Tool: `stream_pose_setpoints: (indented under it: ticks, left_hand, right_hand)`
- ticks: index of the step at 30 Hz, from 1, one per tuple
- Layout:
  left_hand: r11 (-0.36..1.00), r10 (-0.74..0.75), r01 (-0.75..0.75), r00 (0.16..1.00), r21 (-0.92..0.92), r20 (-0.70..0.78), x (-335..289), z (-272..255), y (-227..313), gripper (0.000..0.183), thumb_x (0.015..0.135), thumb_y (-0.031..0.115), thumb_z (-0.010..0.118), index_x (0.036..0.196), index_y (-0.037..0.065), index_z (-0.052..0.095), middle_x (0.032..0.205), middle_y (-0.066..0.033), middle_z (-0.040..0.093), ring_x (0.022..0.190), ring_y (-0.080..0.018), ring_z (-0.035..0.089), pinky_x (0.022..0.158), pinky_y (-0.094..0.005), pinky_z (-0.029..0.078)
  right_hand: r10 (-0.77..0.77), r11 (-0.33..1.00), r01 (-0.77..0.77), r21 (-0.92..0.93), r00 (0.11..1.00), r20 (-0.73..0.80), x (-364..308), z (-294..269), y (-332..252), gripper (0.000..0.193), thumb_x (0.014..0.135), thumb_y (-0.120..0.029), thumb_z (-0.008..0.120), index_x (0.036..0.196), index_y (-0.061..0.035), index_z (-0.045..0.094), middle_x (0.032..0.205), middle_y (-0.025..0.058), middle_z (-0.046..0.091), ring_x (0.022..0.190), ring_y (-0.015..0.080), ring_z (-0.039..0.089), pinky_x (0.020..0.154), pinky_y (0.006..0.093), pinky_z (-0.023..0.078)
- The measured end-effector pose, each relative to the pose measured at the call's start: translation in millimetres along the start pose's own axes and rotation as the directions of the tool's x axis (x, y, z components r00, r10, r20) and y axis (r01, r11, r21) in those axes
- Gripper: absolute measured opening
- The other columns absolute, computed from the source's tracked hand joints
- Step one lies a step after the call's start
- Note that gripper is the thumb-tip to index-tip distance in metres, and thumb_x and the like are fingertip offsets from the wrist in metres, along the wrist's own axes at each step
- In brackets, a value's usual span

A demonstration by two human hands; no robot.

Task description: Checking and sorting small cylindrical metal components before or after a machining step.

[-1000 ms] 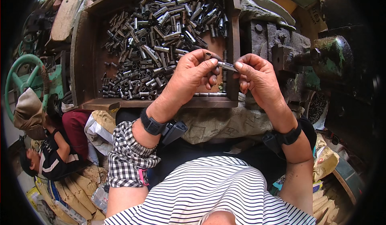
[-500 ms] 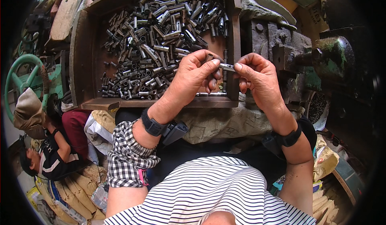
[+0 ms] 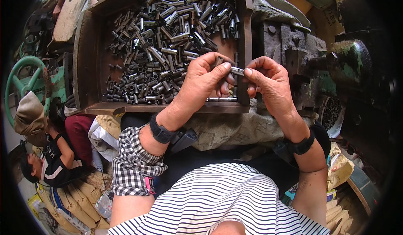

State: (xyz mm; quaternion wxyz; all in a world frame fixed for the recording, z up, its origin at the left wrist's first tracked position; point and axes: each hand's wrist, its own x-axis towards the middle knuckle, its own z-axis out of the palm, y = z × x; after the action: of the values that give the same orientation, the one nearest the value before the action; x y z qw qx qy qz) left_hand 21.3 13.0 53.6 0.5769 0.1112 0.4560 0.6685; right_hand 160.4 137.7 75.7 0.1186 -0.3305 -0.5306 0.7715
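Tube (image 3: 237, 71) is held across both hands, seen over the right wall of the box (image 3: 247, 37). Left end is pinched by left hand (image 3: 206, 77), thumb closed against fingers; second tube (image 3: 218, 60) is gripped there too, poking up by the thumb. Right end is pinched by right hand (image 3: 270, 79), thumb to fingertips; outer fingers are curled, contents can't be told.

Risks: tube could be dropped if either pinch is eased, only the ends being held. Over the wall, it could be lost outside, or mixed into the pile (image 3: 168, 37). Second tube could be let slip if left thumb is shifted.
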Motion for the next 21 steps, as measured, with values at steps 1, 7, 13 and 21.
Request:
stream_pose_setpoints:
  ticks: [1, 7, 13, 21]
  left_hand:
    - [1.0, 0.002, -0.002, 1.0, 0.001, 0.0, 0.4, -1.3, -0.9, 0.014, 0.091, 0.015, 0.055, 0.098, 0.003, 0.055, 0.071, -0.0046, 0.059, 0.05, -0.0074, 0.054, 0.043, -0.0175, 0.043]
    - [1.0, 0.016, -0.017, 0.999, -0.011, -0.038, 3.8, -7.4, 0.0, 0.013, 0.091, 0.013, 0.055, 0.098, 0.003, 0.054, 0.071, -0.0059, 0.06, 0.048, -0.0085, 0.053, 0.042, -0.0177, 0.041]
    - [0.998, -0.014, 0.012, 1.0, -0.056, -0.026, 1.8, -5.3, -2.4, 0.014, 0.091, 0.014, 0.055, 0.098, 0.003, 0.054, 0.07, -0.0057, 0.061, 0.047, -0.0083, 0.053, 0.04, -0.0169, 0.041]
    - [0.996, -0.042, 0.04, 0.999, -0.083, -0.029, 2.4, -6.6, -2.3, 0.014, 0.091, 0.015, 0.056, 0.097, 0.003, 0.054, 0.068, -0.0053, 0.06, 0.045, -0.0077, 0.052, 0.038, -0.0168, 0.04]
  right_hand:
    - [0.007, 1.0, -0.007, 0.025, 1.0, 0.016, 0.6, -1.0, -0.5, 0.012, 0.084, -0.01, 0.064, 0.088, -0.0006, 0.058, 0.069, 0.0038, 0.061, 0.051, 0.0054, 0.057, 0.044, 0.0168, 0.047]
    - [-0.055, 0.998, 0.057, 0.039, 0.998, -0.04, 5.5, -11.4, -7.3, 0.012, 0.084, -0.01, 0.064, 0.088, 0.0003, 0.06, 0.071, 0.0038, 0.061, 0.054, 0.0064, 0.059, 0.048, 0.0172, 0.048]
    - [-0.013, 0.998, 0.014, -0.064, 1.0, 0.012, 2.1, -4.8, -0.9, 0.014, 0.085, -0.011, 0.063, 0.092, 0.0012, 0.06, 0.071, 0.0016, 0.059, 0.055, 0.0055, 0.058, 0.049, 0.0172, 0.048]
    - [-0.011, 1.0, 0.012, -0.027, 0.999, 0.033, 1.4, -2.5, 3.5, 0.014, 0.086, -0.011, 0.062, 0.092, 0.001, 0.06, 0.072, 0.0015, 0.059, 0.057, 0.0048, 0.058, 0.051, 0.0169, 0.049]
